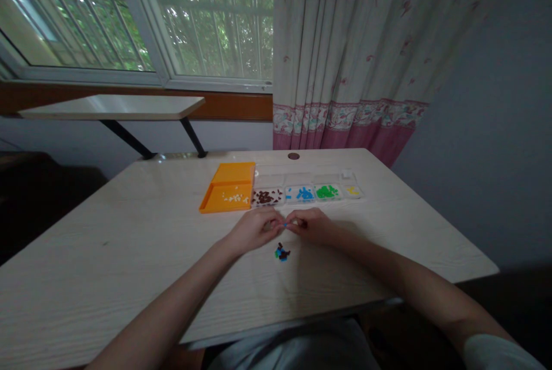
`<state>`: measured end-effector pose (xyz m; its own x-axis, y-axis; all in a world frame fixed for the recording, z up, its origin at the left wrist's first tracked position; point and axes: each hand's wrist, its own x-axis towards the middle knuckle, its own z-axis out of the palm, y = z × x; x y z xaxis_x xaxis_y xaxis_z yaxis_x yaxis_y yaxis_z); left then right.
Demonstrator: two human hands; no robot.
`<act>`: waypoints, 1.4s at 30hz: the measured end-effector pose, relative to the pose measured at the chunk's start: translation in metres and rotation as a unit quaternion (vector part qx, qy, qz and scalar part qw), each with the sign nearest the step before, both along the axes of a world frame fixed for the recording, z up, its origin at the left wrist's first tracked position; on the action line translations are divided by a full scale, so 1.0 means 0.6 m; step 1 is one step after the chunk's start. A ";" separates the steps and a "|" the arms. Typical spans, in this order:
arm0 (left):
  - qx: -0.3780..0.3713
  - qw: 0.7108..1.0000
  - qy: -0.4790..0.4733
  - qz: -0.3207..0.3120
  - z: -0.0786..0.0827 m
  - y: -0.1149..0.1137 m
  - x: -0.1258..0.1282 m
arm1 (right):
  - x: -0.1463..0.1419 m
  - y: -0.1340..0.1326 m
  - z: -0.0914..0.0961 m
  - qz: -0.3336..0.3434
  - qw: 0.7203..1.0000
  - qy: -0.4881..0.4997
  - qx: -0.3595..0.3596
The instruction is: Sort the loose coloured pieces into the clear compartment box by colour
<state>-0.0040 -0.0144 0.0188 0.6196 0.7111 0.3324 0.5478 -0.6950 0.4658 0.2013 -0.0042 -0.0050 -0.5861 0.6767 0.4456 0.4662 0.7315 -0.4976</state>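
Observation:
My left hand point(260, 228) and my right hand point(313, 225) meet above the table, fingertips pinched together. Between them shows a tiny blue brick point(285, 224), gripped from both sides; the fingers cover most of it. Just below my hands, on the tabletop, lies a small assembled cluster of brown, blue and green bricks point(282, 253). Beyond my fingers are loose brown bricks point(265, 196), blue bricks point(304, 193), green bricks point(326, 191) and a few yellow bricks point(352, 191), sorted by colour in clear plastic boxes.
An orange case point(233, 172) lies opened out at the left of the clear boxes, with white bricks point(235, 197) in its near half. A raised shelf point(116, 107) on black legs stands at the back left. The wooden table point(142, 232) reaches back toward a curtain point(345, 60).

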 end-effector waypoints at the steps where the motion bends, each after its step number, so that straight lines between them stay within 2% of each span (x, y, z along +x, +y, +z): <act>1: -0.006 1.000 0.003 0.001 0.000 0.001 0.000 | 0.001 0.001 0.001 -0.012 1.000 0.000 0.015; 9: -0.075 0.993 0.080 -0.053 -0.008 0.002 0.001 | 0.015 0.017 0.018 -0.118 0.981 0.070 0.140; 17: -0.075 0.992 0.085 -0.058 -0.016 0.005 0.001 | 0.020 0.018 0.033 -0.147 0.960 0.125 0.203; 27: -0.009 0.994 0.103 -0.035 -0.011 0.006 -0.005 | 0.022 0.016 0.036 -0.161 0.971 0.098 0.148; 34: 0.049 0.988 0.144 -0.034 -0.007 0.010 -0.010 | 0.023 0.014 0.037 -0.146 0.969 0.114 0.162; 38: 0.056 0.986 0.154 -0.032 -0.004 0.010 -0.012 | 0.030 0.025 0.030 -0.146 0.973 0.104 0.147; 42: 0.066 0.983 0.168 -0.028 0.000 0.011 -0.018 | 0.045 0.047 0.021 -0.169 0.978 0.067 0.100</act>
